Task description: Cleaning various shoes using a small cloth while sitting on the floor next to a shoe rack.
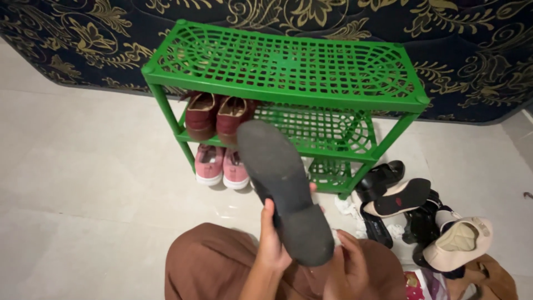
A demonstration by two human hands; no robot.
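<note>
A black shoe (283, 189) is held sole up in front of me, its toe pointing at the green plastic shoe rack (288, 91). My left hand (272, 244) grips the shoe near the heel, thumb up along its side. My right hand (350, 266) is under the heel end, touching the shoe from the right. A pair of dark red shoes (216, 116) sits on the rack's middle shelf at the left. A pair of pink sneakers (222, 166) stands on the bottom shelf below them.
A heap of loose shoes (422, 216), black and beige, lies on the pale tiled floor right of the rack. A dark mattress with gold flower patterns (472, 55) leans behind the rack. My brown-clad knees (211, 266) fill the bottom centre.
</note>
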